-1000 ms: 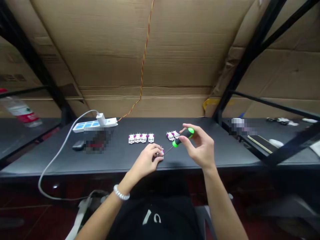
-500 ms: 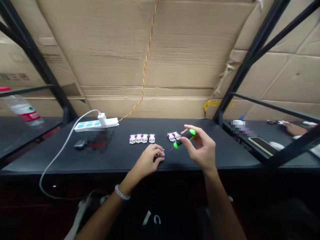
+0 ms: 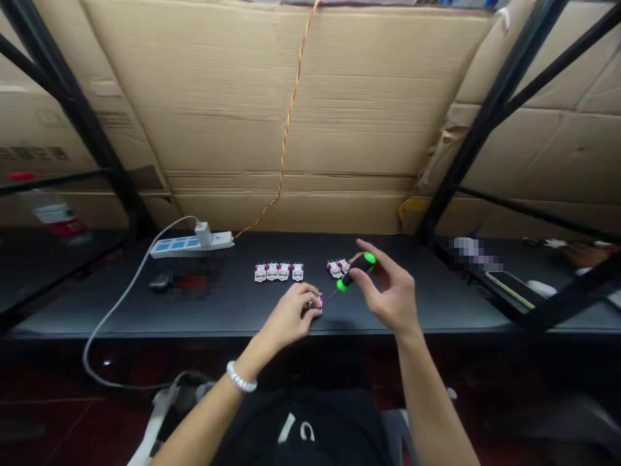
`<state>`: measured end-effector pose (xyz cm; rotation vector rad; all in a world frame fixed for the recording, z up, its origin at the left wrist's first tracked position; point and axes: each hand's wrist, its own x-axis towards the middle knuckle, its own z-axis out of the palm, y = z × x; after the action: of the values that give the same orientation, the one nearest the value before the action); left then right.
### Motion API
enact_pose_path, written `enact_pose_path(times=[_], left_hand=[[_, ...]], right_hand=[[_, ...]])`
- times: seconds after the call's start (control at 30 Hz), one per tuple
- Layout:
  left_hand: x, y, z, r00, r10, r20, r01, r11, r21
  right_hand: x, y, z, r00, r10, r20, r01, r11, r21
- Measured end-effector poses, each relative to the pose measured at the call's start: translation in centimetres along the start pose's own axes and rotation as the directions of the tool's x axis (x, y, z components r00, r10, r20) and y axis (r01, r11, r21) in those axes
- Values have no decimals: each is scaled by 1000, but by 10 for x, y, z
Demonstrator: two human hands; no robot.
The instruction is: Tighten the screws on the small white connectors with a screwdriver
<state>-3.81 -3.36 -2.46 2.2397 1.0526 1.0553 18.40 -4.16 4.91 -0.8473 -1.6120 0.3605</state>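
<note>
My left hand point(image 3: 290, 316) pinches a small white and magenta part point(image 3: 317, 299) down on the black table point(image 3: 233, 304) near its front edge. My right hand point(image 3: 391, 292) grips a screwdriver with a black and green handle point(image 3: 356, 271); its thin shaft slants down left to the part. A row of several like parts point(image 3: 278, 272) lies just behind my left hand. Two more parts point(image 3: 337, 266) sit beside the screwdriver handle.
A white power strip point(image 3: 191, 243) with a plugged charger and a white cable lies at the back left. A dark small object point(image 3: 159, 281) rests near it. A plastic bottle point(image 3: 51, 215) stands far left. A phone point(image 3: 508, 288) lies on the right table. Black frame posts flank the table; cardboard stands behind.
The view has tilted up slightly. Both hands stay at the part with the screwdriver against it; the right hand has shifted only a little.
</note>
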Motion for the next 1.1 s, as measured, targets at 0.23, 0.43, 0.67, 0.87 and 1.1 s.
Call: enact_pose_path(times=[0.23,0.43,0.67,0.87,1.1], left_hand=[[0,2,0,1000,4,3,-4,1000,26],[0,4,0,999,35,21,-37,997,68],[0,0,1,999,48,23,-50,996,80],[1,1,0,998,46,41,-50,994,92],[1,2,-1,998,38,48,-42,996,79]], right_hand=[[18,-17,8,974,-32,223,22,999,48],[31,-20,18,964,-172,205,183,982,-38],[31,-17,20,947,-187,259,156,978,136],[33,-12,23,975,-178,130,176,984,29],[27,-8,15,955,-163,248,103,966,237]])
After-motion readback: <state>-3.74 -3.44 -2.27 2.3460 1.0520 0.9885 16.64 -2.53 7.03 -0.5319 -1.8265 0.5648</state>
